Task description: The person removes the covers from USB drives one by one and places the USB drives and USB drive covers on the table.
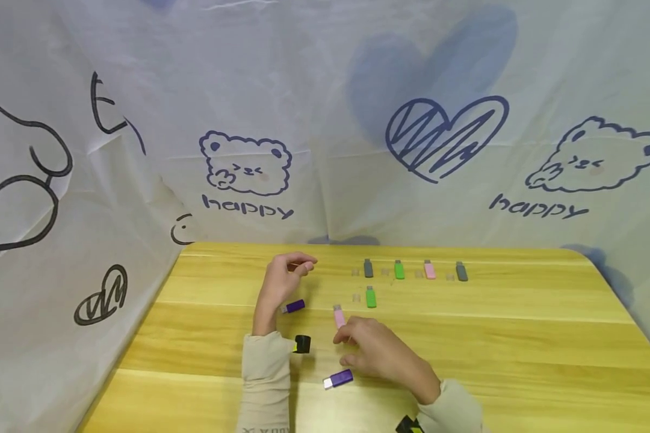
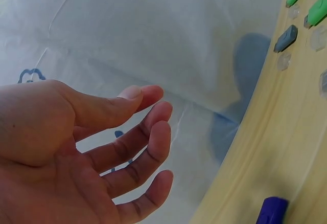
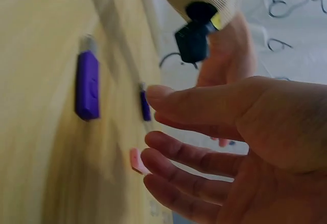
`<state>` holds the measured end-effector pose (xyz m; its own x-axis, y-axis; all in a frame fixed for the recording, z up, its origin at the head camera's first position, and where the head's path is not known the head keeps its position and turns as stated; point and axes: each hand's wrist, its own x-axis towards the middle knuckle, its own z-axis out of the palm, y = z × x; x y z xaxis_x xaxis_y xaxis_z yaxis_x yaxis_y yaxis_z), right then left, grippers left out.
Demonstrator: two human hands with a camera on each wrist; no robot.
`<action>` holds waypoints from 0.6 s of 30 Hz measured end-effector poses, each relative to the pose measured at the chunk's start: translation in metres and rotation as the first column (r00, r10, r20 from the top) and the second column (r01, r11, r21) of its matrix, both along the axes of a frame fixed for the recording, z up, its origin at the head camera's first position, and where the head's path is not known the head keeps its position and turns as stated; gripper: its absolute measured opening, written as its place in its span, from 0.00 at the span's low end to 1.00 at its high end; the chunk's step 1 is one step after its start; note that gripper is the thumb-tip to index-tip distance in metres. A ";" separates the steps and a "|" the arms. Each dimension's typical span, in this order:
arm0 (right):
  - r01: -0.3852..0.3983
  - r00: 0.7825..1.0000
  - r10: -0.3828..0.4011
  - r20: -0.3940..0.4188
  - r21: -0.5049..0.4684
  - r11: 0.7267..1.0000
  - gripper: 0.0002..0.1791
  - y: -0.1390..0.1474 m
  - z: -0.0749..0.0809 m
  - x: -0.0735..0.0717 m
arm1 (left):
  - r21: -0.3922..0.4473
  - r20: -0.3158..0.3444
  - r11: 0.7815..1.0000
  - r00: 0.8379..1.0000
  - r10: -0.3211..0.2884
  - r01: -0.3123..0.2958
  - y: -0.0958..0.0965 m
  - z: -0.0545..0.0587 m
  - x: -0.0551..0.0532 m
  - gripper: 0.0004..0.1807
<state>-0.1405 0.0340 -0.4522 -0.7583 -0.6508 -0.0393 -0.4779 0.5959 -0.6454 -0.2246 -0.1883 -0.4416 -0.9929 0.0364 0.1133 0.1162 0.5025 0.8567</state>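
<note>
My left hand hovers over the table, left of the row of USB sticks. Its fingers are loosely bent and hold nothing in the left wrist view. Just below it lies a purple USB stick. The right hand is above the table with relaxed fingers and an empty grasp, seen in the right wrist view. Beside its fingertips lies a pink USB stick, partly covered in the head view. Another purple USB stick, metal plug exposed, lies nearest me, below the right thumb.
Along the back stand in a row a grey USB stick, a green one, a pink one and another grey one. A second green stick lies in front. Small clear caps sit beside them. A printed curtain borders the table.
</note>
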 end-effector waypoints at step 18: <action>-0.153 0.984 0.154 -0.089 0.020 0.988 0.09 -0.017 -0.021 0.021 | 0.014 0.004 1.000 1.000 -0.018 0.018 -0.011 -0.004 -0.001 0.08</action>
